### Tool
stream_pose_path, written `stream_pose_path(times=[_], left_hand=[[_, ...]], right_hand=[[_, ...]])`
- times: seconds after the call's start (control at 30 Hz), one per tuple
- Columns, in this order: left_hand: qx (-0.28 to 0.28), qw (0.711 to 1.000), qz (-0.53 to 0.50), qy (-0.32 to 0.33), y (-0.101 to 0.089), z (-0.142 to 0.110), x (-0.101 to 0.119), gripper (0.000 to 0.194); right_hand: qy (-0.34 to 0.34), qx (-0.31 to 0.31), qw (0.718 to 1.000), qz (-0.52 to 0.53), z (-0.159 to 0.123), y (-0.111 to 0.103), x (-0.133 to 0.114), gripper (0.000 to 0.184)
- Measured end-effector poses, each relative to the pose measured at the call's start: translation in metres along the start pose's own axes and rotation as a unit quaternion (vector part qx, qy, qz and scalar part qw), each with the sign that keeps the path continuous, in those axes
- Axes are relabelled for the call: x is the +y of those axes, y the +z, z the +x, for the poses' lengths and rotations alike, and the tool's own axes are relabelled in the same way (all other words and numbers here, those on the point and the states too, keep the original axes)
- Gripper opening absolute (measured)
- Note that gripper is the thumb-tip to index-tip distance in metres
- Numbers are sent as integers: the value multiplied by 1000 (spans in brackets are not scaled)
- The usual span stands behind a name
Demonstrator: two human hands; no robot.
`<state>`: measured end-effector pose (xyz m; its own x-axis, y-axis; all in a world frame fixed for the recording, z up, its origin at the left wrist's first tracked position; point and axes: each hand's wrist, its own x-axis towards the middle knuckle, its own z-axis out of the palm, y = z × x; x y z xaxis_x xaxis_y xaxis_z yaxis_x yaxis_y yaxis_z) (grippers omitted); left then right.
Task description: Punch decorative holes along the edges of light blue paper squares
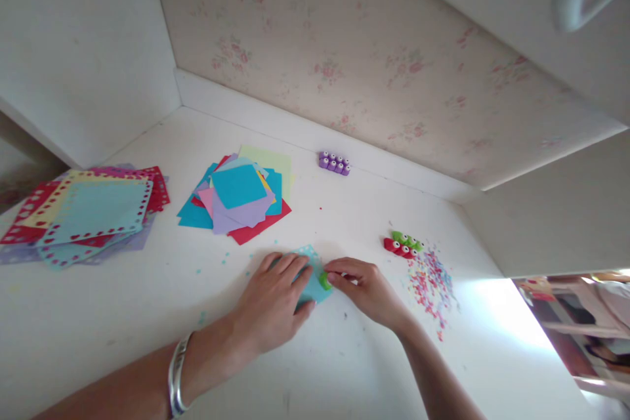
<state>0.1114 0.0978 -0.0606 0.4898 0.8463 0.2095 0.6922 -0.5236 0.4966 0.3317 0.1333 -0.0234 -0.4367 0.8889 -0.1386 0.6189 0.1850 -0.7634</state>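
Note:
A light blue sheet of paper (315, 294) lies on the white table, with punched holes along its far edge. My left hand (275, 298) rests flat on the sheet with the fingers spread. At the sheet's right edge, my right hand (361, 285) grips a small green hole punch (325, 281) between thumb and fingers. Part of the punch is hidden by those fingers. Light blue paper bits (226, 256) are scattered left of the sheet.
Punched sheets (111, 207) are piled at far left, beside a stack of plain coloured paper (239, 187). Purple hole punches (335, 163) sit near the wall. Red and green punches (403, 245) stand at right by a heap of confetti (433, 285). Cabinet sides enclose the table.

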Motion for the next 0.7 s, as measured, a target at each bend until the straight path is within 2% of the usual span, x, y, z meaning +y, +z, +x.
stream_pose_path(times=[0.17, 0.3, 0.53, 0.7], left_hand=[[-4, 1000, -4, 2, 5, -1, -4, 41], [-3, 1000, -7, 9, 6, -1, -5, 38], [9, 999, -24, 28, 11, -2, -9, 37], [11, 999, -31, 30, 11, -3, -8, 35]], right_hand=[[8, -47, 999, -26, -3, -10, -6, 20], [25, -79, 997, 1, -5, -15, -4, 16], [100, -95, 989, 46, 1, -20, 1, 19], [122, -104, 987, -2, 4, -22, -8, 14]])
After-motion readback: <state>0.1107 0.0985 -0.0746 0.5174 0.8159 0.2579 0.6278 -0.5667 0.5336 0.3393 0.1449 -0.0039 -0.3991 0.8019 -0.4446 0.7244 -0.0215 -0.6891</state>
